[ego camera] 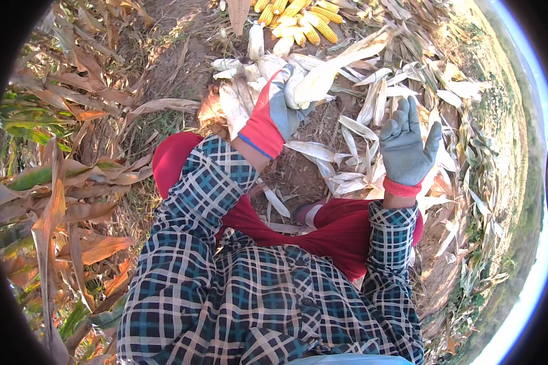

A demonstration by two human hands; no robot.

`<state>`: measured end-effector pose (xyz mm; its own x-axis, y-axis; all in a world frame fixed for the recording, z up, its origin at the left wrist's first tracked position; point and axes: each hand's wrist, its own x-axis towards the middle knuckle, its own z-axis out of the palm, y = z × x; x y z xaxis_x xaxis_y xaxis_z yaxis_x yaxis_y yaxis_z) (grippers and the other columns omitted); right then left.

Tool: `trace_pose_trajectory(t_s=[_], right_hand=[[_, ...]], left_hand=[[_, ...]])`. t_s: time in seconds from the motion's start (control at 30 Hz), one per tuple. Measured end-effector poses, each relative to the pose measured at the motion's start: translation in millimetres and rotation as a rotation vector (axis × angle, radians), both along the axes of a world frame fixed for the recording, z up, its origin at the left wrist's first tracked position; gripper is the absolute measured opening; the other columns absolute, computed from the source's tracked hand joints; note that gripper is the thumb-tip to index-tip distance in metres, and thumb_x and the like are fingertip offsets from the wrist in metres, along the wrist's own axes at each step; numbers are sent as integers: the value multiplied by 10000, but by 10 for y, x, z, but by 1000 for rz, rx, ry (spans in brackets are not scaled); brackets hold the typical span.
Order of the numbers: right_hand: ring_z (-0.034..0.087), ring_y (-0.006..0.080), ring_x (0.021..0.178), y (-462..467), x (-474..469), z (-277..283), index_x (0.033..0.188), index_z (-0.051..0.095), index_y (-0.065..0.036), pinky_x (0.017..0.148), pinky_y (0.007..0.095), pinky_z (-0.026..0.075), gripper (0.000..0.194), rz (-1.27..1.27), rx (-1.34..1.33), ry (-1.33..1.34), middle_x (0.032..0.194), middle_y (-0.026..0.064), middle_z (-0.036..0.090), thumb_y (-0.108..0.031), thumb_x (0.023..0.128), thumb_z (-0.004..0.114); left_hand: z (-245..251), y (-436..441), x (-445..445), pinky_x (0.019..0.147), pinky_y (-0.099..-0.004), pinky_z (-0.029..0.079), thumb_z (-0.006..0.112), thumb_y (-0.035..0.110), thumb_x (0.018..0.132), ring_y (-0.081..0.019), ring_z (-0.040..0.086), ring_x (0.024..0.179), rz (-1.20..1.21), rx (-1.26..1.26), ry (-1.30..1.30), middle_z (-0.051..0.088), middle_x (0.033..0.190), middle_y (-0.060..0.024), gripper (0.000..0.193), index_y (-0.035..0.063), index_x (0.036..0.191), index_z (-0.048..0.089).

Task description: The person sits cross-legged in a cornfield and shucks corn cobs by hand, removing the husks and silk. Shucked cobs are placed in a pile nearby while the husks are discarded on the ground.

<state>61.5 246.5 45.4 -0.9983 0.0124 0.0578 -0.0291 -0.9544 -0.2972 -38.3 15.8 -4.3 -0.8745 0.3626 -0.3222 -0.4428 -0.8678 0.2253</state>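
My left hand, in a grey glove with a red cuff, is closed around the base of a pale corn husk whose leaves spread up and to the right. Whether a cob is inside cannot be told. Beyond that hand lies a heap of corn ears in dry husks, with brown silk at its near side. My right hand, gloved the same way, is raised palm up with fingers apart and nothing in it. Loose husk leaves lie on the soil between and below the hands.
Bare yellow corn cobs are piled beyond the husked ears. Dry corn stalks and leaves crowd the left side. More shed husks cover the ground at the right. My knees in red cloth are bent near the heap.
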Motion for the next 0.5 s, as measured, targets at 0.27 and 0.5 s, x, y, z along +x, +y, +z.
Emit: trace_pose_trajectory(t_s=[0.27,0.5], right_hand=[[492,221,1244,-702,-103,-371,1442,338,11,1046,357,385,614,19,1069,-23,1380,146,486,-232,947,606],[592,125,1033,-959,-89,-316,1236,566,12,873,282,475,333,-98,1111,-215,1107,62,650,-132,942,624]], left_hand=[[-44,72,263,925,-387,524,439,243,995,-216,623,1089,-172,-338,458,606,1240,-103,374,42,1304,504],[-343,197,425,846,-315,523,488,341,988,-142,624,994,-361,-55,74,650,1128,-44,368,83,1237,574]])
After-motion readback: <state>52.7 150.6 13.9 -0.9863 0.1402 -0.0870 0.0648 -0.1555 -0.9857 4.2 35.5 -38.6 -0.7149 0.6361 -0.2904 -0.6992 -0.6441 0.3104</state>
